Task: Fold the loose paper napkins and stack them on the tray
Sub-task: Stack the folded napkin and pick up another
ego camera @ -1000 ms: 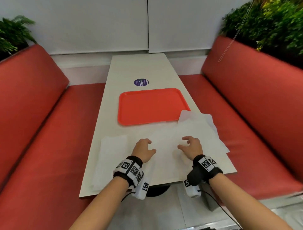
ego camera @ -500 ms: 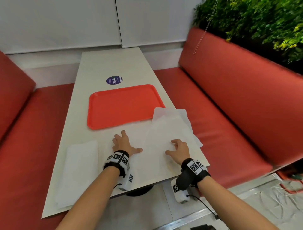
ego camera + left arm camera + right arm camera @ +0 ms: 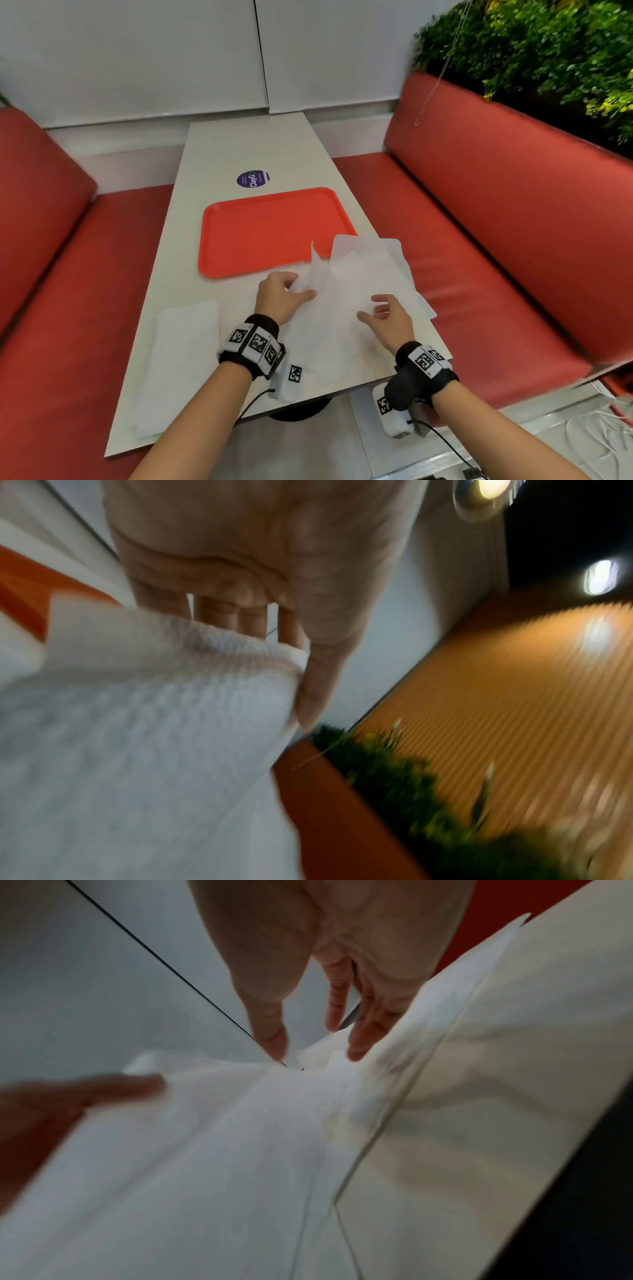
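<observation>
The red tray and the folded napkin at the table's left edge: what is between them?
Only bare table separates the tray from the folded napkin, per the head view.

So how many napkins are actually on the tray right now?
0. The red tray holds no stacked napkin; only a corner of the loose pile overlaps its near right edge. A folded napkin lies near left on the table.
</observation>
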{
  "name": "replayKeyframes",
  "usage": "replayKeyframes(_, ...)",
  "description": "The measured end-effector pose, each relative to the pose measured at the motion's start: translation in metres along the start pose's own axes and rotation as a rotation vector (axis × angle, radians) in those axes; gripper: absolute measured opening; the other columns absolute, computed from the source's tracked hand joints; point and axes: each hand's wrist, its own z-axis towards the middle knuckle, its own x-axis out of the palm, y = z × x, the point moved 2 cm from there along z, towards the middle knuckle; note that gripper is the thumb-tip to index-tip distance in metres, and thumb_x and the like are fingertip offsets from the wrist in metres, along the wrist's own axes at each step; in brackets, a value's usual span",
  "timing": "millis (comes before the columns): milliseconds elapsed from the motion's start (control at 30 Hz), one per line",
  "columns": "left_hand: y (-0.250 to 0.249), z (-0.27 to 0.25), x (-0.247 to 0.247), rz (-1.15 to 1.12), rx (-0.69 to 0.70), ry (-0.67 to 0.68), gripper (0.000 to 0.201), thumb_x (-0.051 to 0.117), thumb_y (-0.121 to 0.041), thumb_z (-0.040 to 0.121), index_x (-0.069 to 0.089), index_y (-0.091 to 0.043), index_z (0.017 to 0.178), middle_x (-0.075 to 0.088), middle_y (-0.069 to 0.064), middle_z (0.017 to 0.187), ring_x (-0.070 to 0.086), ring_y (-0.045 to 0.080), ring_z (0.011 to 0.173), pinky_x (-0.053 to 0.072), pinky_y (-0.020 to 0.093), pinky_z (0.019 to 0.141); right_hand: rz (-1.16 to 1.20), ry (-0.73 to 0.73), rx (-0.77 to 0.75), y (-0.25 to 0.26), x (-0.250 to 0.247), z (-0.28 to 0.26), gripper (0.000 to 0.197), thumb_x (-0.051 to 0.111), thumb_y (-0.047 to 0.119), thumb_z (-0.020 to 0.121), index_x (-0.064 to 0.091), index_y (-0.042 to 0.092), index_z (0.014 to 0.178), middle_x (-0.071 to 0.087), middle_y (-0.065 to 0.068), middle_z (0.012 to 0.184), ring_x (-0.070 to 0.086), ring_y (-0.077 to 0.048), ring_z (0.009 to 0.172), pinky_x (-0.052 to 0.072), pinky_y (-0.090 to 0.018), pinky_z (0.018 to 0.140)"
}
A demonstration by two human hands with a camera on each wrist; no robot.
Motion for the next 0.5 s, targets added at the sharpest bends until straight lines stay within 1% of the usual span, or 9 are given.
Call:
replayKeyframes(33, -0.009, -0.007, -0.007, -0.095, 0.018, 0.003, 0.018, 0.083, -0.022, 0.070, 0.073, -0.010, 0.079, 0.074, 0.003, 0.082, 0.068, 0.020, 0.081, 0.050, 0.031, 0.075, 0.054, 0.005, -0.007, 0.004, 0.000, -0.003, 0.050, 0.079, 0.035, 0.077, 0.055, 0.019, 0.118, 0.061, -0.004, 0.106, 0.059, -0.015, 0.089, 0.043, -0.025, 0.077)
replayKeyframes(100, -0.019, -0.019, -0.025, -0.299, 0.001, 0.022, 0.019, 0.084, -0.019, 0.070, 0.075, -0.012, 0.085, 0.076, 0.001, 0.086, 0.071, 0.018, 0.083, 0.054, 0.032, 0.078, 0.126, 0.081, -0.005, 0.012, 0.004, -0.008, 0.062, 0.075, 0.053, 0.074, 0.050, 0.024, 0.123, 0.061, 0.000, 0.109, 0.062, -0.014, 0.096, 0.049, -0.029, 0.084)
replayKeyframes(167, -0.020, -0.028, -0.045, -0.440, -0.022, 0.012, 0.024, 0.084, -0.017, 0.071, 0.075, -0.010, 0.093, 0.076, 0.004, 0.093, 0.072, 0.023, 0.090, 0.056, 0.037, 0.083, 0.204, 0.205, 0.005, 0.022, 0.012, -0.012, 0.074, 0.071, 0.064, 0.071, 0.049, 0.023, 0.128, 0.065, 0.000, 0.112, 0.065, -0.018, 0.101, 0.052, -0.036, 0.092)
replayKeyframes(200, -0.019, -0.033, -0.056, -0.482, -0.034, -0.006, 0.025, 0.083, -0.016, 0.073, 0.074, -0.008, 0.095, 0.076, 0.006, 0.096, 0.072, 0.025, 0.092, 0.056, 0.038, 0.084, 0.260, 0.271, 0.014, 0.030, 0.017, -0.015, 0.070, 0.070, 0.060, 0.074, 0.051, 0.019, 0.128, 0.068, -0.001, 0.111, 0.067, -0.019, 0.100, 0.053, -0.036, 0.092)
replayKeyframes(233, -0.015, -0.037, -0.066, -0.511, -0.047, -0.029, 0.026, 0.082, -0.014, 0.074, 0.073, -0.006, 0.098, 0.076, 0.007, 0.097, 0.072, 0.026, 0.092, 0.057, 0.039, 0.085, 0.329, 0.336, 0.019, 0.038, 0.022, -0.019, 0.060, 0.068, 0.052, 0.080, 0.055, 0.015, 0.126, 0.071, -0.002, 0.108, 0.069, -0.020, 0.099, 0.055, -0.035, 0.090)
replayKeyframes(300, -0.003, -0.046, -0.084, -0.540, -0.082, -0.081, 0.027, 0.079, -0.010, 0.076, 0.072, -0.003, 0.100, 0.075, 0.010, 0.097, 0.072, 0.028, 0.091, 0.057, 0.039, 0.085, 0.451, 0.427, 0.037, 0.055, 0.031, -0.027, 0.036, 0.064, 0.036, 0.089, 0.064, 0.012, 0.115, 0.075, -0.004, 0.104, 0.071, -0.021, 0.095, 0.057, -0.030, 0.080)
replayKeyframes(367, 0.017, -0.055, -0.096, -0.526, -0.133, -0.133, 0.025, 0.079, -0.009, 0.076, 0.072, -0.003, 0.099, 0.075, 0.011, 0.096, 0.072, 0.029, 0.090, 0.057, 0.039, 0.083, 0.511, 0.481, 0.050, 0.068, 0.041, -0.034, 0.021, 0.065, 0.025, 0.090, 0.068, 0.009, 0.103, 0.075, -0.006, 0.098, 0.073, -0.020, 0.087, 0.056, -0.026, 0.069)
replayKeyframes(433, 0.036, -0.065, -0.106, -0.476, -0.185, -0.162, 0.024, 0.080, -0.012, 0.076, 0.072, -0.004, 0.097, 0.075, 0.010, 0.095, 0.072, 0.028, 0.089, 0.057, 0.036, 0.080, 0.503, 0.504, 0.049, 0.076, 0.055, -0.038, 0.014, 0.069, 0.017, 0.087, 0.069, 0.005, 0.094, 0.075, -0.008, 0.092, 0.072, -0.020, 0.080, 0.055, -0.024, 0.063)
replayKeyframes(500, 0.047, -0.076, -0.111, -0.450, -0.208, -0.120, 0.023, 0.079, -0.015, 0.078, 0.073, -0.006, 0.098, 0.075, 0.009, 0.097, 0.071, 0.026, 0.091, 0.056, 0.032, 0.077, 0.478, 0.510, 0.038, 0.084, 0.069, -0.042, 0.019, 0.072, 0.015, 0.085, 0.070, 0.003, 0.099, 0.075, -0.008, 0.094, 0.072, -0.019, 0.080, 0.055, -0.024, 0.061)
